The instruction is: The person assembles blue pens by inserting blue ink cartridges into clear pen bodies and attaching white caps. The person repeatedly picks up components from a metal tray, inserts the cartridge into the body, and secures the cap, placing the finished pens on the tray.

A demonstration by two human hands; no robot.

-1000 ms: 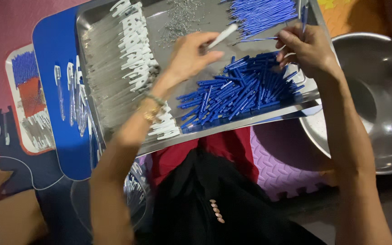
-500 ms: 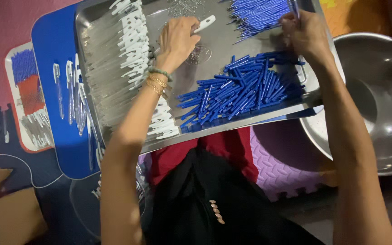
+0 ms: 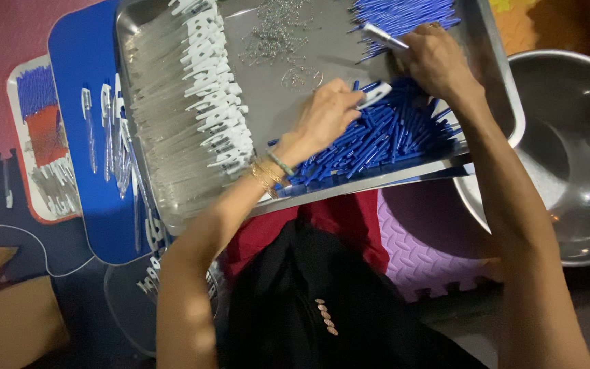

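Both forearms stretch forward; the left hand (image 3: 326, 116) curls its fingers downward, the right hand (image 3: 435, 58) pinches shut.

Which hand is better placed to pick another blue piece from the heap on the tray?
Probably the left hand: its fingers rest on the heap of blue pieces, while the right hand sits beyond it, already holding one.

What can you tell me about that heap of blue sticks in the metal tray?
The heap of blue sticks is a loose pile of short, slim, plastic-looking pieces, all one bright blue, lying crisscross at many angles. It sits in the near right part of the metal tray, against its front rim. The left hand rests on the pile's left top, holding a white-and-blue piece; the right hand touches its upper edge. A second bunch of blue rods lies apart, farther back.
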